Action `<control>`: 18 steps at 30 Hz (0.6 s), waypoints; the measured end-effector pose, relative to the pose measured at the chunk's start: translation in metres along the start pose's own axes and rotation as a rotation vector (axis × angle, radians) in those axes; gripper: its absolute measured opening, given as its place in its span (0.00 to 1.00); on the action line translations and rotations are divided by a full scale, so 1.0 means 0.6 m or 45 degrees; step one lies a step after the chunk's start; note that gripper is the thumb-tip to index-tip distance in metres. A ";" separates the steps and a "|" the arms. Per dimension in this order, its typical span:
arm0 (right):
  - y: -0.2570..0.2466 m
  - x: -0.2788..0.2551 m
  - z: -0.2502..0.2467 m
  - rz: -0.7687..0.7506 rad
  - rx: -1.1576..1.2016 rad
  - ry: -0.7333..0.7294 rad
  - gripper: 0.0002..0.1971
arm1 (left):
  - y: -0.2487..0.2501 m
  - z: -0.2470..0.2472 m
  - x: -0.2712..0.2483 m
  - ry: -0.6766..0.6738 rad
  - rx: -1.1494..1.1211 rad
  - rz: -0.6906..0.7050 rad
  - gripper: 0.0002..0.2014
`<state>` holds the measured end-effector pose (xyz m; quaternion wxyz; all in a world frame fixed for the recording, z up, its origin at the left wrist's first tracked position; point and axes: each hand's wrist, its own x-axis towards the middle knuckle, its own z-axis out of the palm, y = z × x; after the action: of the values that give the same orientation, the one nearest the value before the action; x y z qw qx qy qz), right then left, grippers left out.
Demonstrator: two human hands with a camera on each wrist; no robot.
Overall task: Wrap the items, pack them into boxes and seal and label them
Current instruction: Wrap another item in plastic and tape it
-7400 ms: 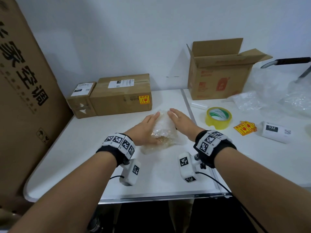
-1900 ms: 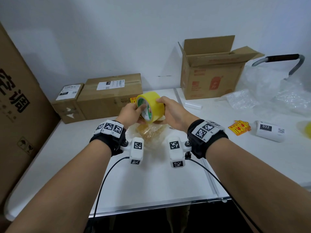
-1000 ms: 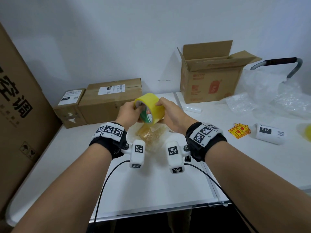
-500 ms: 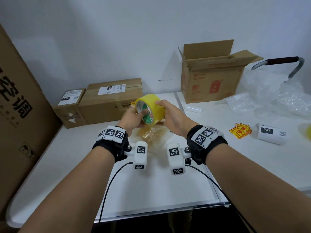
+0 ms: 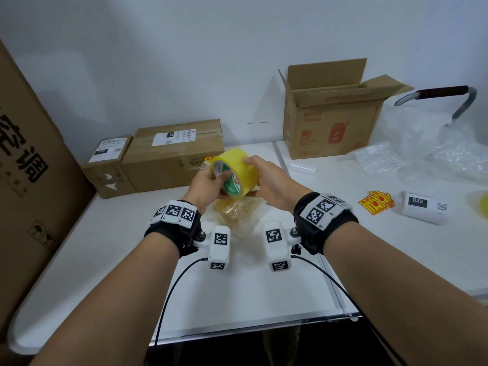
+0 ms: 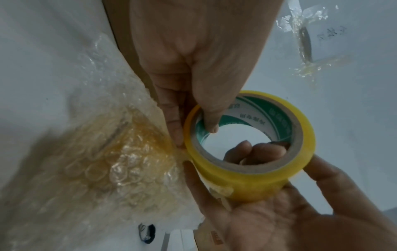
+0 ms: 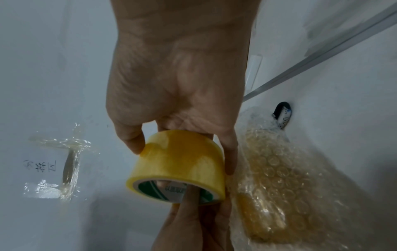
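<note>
Both hands hold a yellow tape roll (image 5: 236,171) just above the table. My left hand (image 5: 211,182) pinches its rim, thumb inside the green-printed core (image 6: 247,112) and fingers outside. My right hand (image 5: 261,178) grips the roll's outer band from the right, its thumb (image 7: 134,144) and fingers (image 7: 228,161) spread round the yellow tape (image 7: 180,163). A loose tape end (image 6: 221,191) shows by the right thumb. Below the roll lies the item in bubble wrap (image 5: 239,213), yellowish inside; it also shows in the left wrist view (image 6: 120,152) and the right wrist view (image 7: 279,178).
An open cardboard box (image 5: 330,122) stands at the back right. Two sealed, labelled boxes (image 5: 174,151) (image 5: 108,165) sit at the back left beside a large carton (image 5: 26,167). To the right lie warning stickers (image 5: 376,206), a label roll (image 5: 425,207) and loose bubble wrap (image 5: 435,151).
Earlier both hands pressed on the wrapped item while the tape lay on the table to the right. Now they hold the roll above it; in the last second it barely shifted.
</note>
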<state>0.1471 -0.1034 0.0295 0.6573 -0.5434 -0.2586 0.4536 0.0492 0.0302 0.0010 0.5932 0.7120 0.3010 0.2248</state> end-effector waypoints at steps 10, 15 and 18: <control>0.006 -0.004 0.003 -0.046 0.045 -0.066 0.09 | -0.006 -0.005 0.004 -0.020 0.000 -0.050 0.16; 0.009 -0.007 0.002 -0.067 0.045 -0.089 0.09 | -0.006 -0.004 0.000 -0.038 -0.027 -0.057 0.16; 0.013 -0.010 0.003 -0.108 0.008 -0.089 0.12 | -0.005 -0.004 -0.002 -0.029 -0.039 -0.066 0.17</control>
<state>0.1406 -0.1078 0.0236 0.6683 -0.5137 -0.3028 0.4448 0.0465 0.0314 -0.0014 0.6130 0.6974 0.3092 0.2057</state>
